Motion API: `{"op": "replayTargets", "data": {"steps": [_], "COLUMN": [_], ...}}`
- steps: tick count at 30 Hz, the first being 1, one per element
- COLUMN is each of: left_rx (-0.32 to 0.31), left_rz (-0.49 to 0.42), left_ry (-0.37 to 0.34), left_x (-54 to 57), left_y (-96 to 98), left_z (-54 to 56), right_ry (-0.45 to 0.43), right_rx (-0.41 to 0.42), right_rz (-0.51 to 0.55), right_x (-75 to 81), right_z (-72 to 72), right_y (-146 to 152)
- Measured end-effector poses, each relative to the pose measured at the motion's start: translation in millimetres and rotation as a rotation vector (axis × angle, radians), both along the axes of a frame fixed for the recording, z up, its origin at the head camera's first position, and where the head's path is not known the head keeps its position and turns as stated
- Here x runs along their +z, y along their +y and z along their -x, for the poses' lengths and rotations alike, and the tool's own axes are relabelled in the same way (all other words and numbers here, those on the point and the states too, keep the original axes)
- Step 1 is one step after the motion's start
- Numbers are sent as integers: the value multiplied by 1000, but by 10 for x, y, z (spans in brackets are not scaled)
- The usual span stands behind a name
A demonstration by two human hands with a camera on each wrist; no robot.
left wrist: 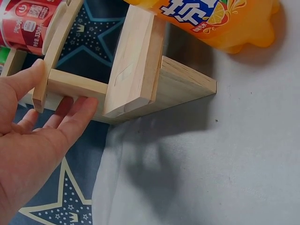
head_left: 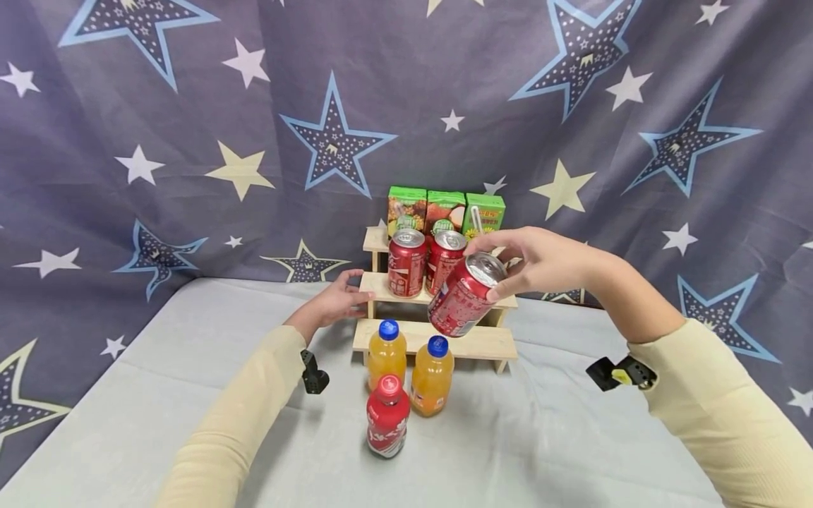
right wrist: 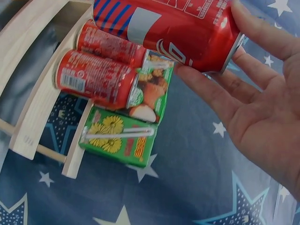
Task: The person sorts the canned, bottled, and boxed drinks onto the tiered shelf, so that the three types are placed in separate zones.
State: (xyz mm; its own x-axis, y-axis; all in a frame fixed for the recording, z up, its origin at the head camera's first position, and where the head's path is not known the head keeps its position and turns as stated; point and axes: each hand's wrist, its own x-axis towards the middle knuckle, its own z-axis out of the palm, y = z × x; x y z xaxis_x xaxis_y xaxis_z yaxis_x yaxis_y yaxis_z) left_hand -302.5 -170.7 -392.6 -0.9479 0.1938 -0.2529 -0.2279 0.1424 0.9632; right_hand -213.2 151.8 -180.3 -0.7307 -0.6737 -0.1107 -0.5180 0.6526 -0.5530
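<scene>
My right hand (head_left: pixel 533 261) grips a red soda can (head_left: pixel 460 300) near its top, thumb on one side and fingers on the other. The can hangs tilted in front of the middle step of a wooden step rack (head_left: pixel 438 337). Two more red cans, a left one (head_left: pixel 406 264) and a right one (head_left: pixel 442 261), stand upright on that middle step. At the rack's left end, my left hand (head_left: pixel 336 300) holds the middle step's end; in the left wrist view the thumb (left wrist: pixel 35 72) lies on one side and the fingers (left wrist: pixel 77 112) on the other.
Green drink cartons (head_left: pixel 485 212) with straws line the top step. Two orange drink bottles with blue caps, one left (head_left: pixel 386 356) and one right (head_left: pixel 432 381), stand before the rack. Closer in is a red bottle (head_left: pixel 387 420). A starred curtain (head_left: pixel 394 92) hangs behind.
</scene>
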Motion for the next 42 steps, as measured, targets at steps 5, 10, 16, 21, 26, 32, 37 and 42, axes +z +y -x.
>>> {"op": "replayTargets", "data": {"steps": [5,10,16,21,26,32,37,42], "left_rx": [5,7,4,2,8,3,3,-2], "left_rz": [-6,-10,-15,-25,-20,-12,-8,-1], "left_ry": [-7,-8,-8,-5,-15,-15,-20,-15], "left_x": [-14,-15,-1,11,21,34,42,37], "left_y": [0,0,-5,2,4,-1,1,-7], "left_z": [14,15,4,-5,-13,-12,-13,-14], "right_ry": [25,40,44,37,49,97,144,170], "right_rx": [-32,-73,-103,-136,-184,-223,-281,-330], "right_rz": [-27,-54,-47,-17,-21,-41,-73,-84], "right_x": [-31,-64,-150,-211,-258,-347,-438,-527], "right_z": [35,85,160,236,298,426,540,630], "right_y": [118,216,334,427,473,493,480,426]}}
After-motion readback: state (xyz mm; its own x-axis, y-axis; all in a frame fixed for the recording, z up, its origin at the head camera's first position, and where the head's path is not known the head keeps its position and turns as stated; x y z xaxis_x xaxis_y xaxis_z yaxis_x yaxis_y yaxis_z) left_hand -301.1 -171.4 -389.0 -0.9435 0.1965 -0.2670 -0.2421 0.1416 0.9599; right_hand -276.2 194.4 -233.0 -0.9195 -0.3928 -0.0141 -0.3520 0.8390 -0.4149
